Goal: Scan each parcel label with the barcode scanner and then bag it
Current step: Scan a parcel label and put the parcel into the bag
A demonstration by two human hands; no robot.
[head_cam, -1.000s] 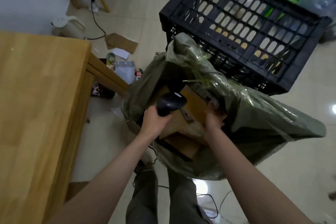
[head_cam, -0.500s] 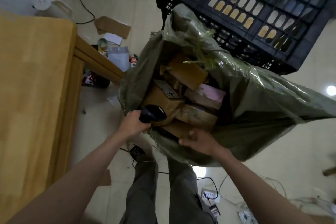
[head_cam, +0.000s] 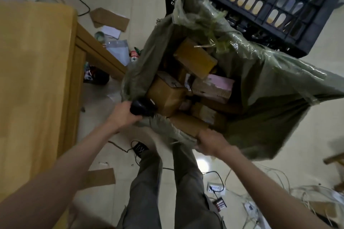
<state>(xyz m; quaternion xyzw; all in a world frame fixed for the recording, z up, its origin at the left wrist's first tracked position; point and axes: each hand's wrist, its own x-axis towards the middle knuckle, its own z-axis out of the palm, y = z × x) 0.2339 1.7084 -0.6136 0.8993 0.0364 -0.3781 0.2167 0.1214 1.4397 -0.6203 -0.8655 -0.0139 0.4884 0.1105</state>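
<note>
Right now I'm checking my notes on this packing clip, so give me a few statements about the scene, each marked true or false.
1. The left hand holds the black barcode scanner. True.
2. The green sack is empty. False: cardboard parcels lie inside it.
3. The right hand grips the sack's near edge. True.
4. The black crate stands on the wooden table. False: it stands on the floor, behind the sack.
5. A pink-topped parcel lies in the sack. True.
</note>
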